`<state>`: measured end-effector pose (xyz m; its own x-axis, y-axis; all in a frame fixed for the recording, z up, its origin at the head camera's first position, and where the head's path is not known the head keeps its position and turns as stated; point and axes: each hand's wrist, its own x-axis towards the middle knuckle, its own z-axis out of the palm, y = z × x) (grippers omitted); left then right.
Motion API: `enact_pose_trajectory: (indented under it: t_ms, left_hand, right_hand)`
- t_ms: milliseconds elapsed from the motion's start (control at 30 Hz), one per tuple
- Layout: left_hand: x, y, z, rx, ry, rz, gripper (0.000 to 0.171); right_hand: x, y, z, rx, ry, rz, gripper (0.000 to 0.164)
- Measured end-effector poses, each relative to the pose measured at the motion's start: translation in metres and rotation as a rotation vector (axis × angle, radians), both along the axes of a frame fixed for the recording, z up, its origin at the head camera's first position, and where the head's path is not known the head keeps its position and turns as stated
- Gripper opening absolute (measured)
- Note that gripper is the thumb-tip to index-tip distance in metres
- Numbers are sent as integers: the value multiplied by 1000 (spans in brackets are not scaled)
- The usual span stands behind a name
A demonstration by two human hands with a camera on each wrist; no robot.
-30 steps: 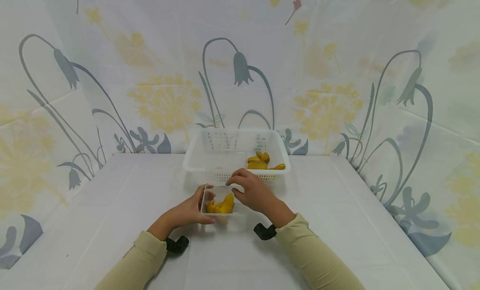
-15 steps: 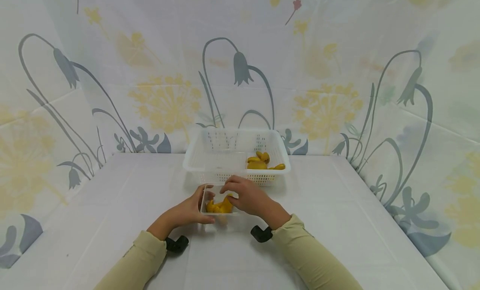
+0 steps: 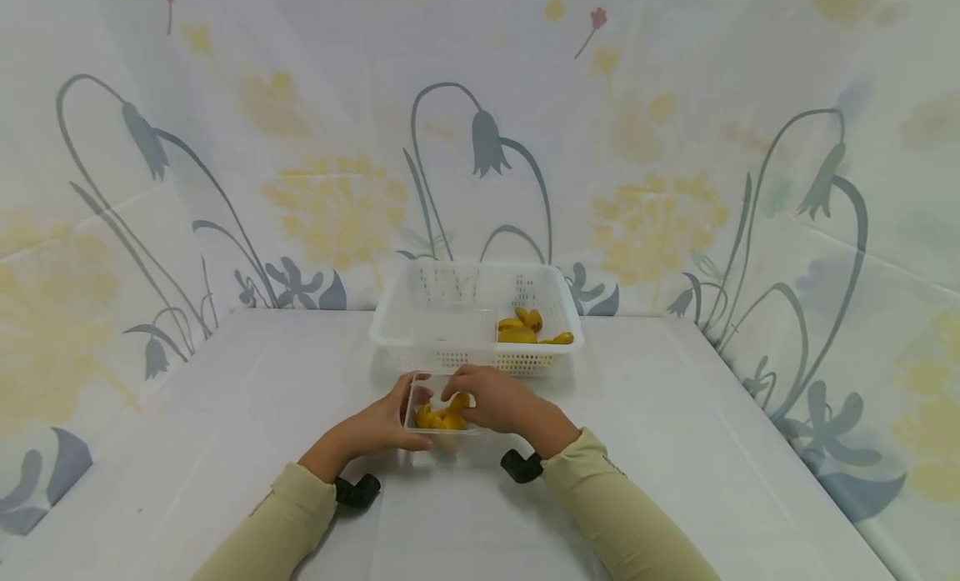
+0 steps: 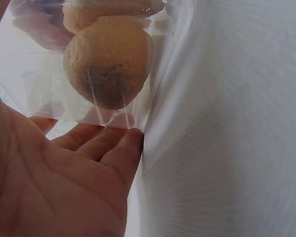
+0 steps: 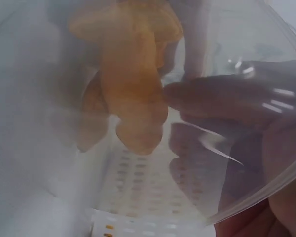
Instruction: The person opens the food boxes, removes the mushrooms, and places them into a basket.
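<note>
A clear plastic box (image 3: 450,432) stands on the white table in the head view. It holds knobby yellow pieces (image 3: 442,418), fruit-like with rounded lobes; their kind is unclear. My left hand (image 3: 375,421) grips the box's left side, thumb in front and fingers behind. In the left wrist view, those fingers lie against the clear wall, and a rounded yellow-brown lobe (image 4: 108,64) with a dark patch shows through. My right hand (image 3: 504,404) reaches in from the right, fingers bent. Seen through plastic in the right wrist view, a digit touches the knobby piece (image 5: 133,94); its grip is unclear.
Behind the box stands a white perforated basket (image 3: 408,344). Several yellow pieces (image 3: 519,334) lie in its right part, next to a clear container (image 3: 468,323). A flower-printed cloth (image 3: 345,206) hangs behind and at both sides of the table.
My right hand has moved left and down into the clear box, to the knobby yellow piece. My left hand still holds the box. The head view has tilted slightly.
</note>
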<state>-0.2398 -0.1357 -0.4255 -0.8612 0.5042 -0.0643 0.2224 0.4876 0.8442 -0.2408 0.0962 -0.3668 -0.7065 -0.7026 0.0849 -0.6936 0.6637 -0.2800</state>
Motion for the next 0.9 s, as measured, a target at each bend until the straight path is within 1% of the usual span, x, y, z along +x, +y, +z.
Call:
enact_pose_trajectory:
  t_ms: [200, 367, 600, 733, 900]
  left_hand:
    - [-1, 0, 4, -6, 9, 12, 102]
    - [-1, 0, 6, 4, 3, 9, 103]
    - [-3, -3, 2, 28, 2, -12, 102]
    - [-2, -3, -1, 26, 9, -25, 101]
    - [0, -1, -1, 22, 4, -25, 100]
  right_hand:
    - [-5, -5, 5, 126, 2, 18, 27]
    - [-6, -9, 8, 176, -5, 20, 28]
    - [-8, -13, 4, 189, -20, -22, 20]
    - [-6, -12, 2, 172, -14, -17, 16]
    - [-3, -7, 2, 125, -9, -2, 16]
